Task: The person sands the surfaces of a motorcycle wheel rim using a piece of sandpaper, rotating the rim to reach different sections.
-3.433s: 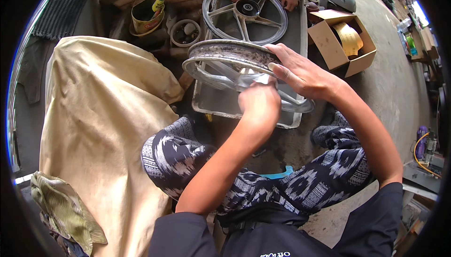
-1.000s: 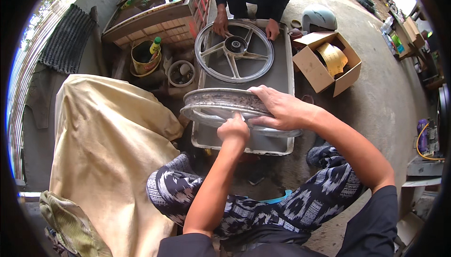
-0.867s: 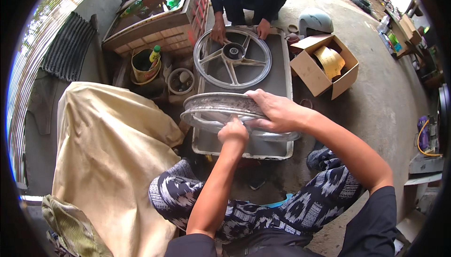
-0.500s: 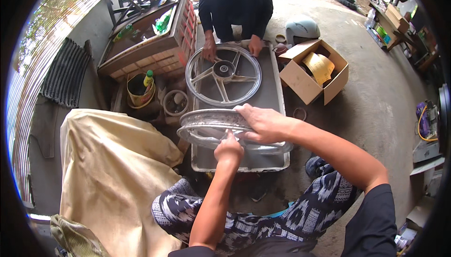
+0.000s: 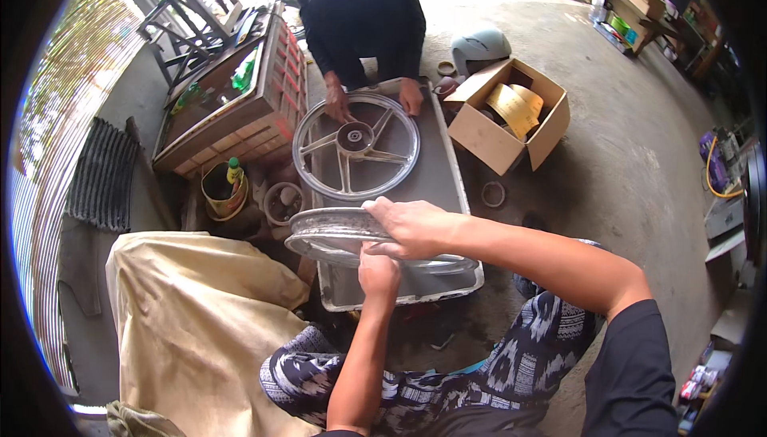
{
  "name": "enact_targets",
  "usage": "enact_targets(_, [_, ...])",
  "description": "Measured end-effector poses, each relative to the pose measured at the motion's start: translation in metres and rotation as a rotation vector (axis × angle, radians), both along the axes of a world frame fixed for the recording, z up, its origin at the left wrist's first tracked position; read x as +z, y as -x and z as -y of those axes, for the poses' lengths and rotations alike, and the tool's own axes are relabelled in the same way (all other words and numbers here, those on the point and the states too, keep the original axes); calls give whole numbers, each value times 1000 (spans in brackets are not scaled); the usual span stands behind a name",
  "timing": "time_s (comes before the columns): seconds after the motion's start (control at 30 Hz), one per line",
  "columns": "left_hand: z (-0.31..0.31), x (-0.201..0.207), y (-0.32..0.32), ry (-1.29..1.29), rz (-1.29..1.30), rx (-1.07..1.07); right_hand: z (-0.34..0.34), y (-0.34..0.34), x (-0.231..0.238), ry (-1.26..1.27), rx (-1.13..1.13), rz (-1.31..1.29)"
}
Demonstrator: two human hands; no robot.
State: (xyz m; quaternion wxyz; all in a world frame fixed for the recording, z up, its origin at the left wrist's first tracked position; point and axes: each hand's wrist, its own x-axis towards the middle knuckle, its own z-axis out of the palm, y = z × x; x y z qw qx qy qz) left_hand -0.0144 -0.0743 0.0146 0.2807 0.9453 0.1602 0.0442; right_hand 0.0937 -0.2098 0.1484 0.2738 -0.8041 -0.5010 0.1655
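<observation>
A silver motorcycle wheel rim (image 5: 323,220) is held up over the near end of the grey tray (image 5: 335,297), tilted so that it shows almost edge-on. My right hand (image 5: 411,229) grips its upper side, fingers lying across the outer band. Just below, my left hand (image 5: 378,277) is closed at the wheel's inner side; its fingertips are partly hidden behind the rim and my right hand. Farther off, a second five-spoke wheel (image 5: 345,173) lies flat on the tray. A co-worker's two hands (image 5: 338,105) rest at its far side, one near the hub.
Right of the tray stands an open cardboard box (image 5: 487,137) holding yellow round pieces, with a pale helmet (image 5: 481,45) behind it. Left are a bucket (image 5: 224,193) with a green bottle, a small pot (image 5: 283,204), a crate (image 5: 264,93) and a tan cloth cover (image 5: 192,301).
The whole view has shifted, so the surroundings sit farther left and mostly lower. My left hand has come closer beneath my right hand. Both hands stay on the tilted wheel.
</observation>
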Motion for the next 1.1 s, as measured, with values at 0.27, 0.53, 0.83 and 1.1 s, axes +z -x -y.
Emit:
enact_targets(0.27, [-7, 38, -5, -13, -320, 19, 15, -11, -12, -144, 27, -41])
enact_targets(0.53, [-13, 29, -10, -72, -258, 9, 97, -6, -49, 117, -55, -352])
enact_targets(0.83, [-37, 11, -12, -41, -176, 29, 125, 35, -124, 0, -170, -312])
enact_targets(1.1, [-41, 22, -19, 50, -130, 233, 83, 32, -102, 177, -135, -187])
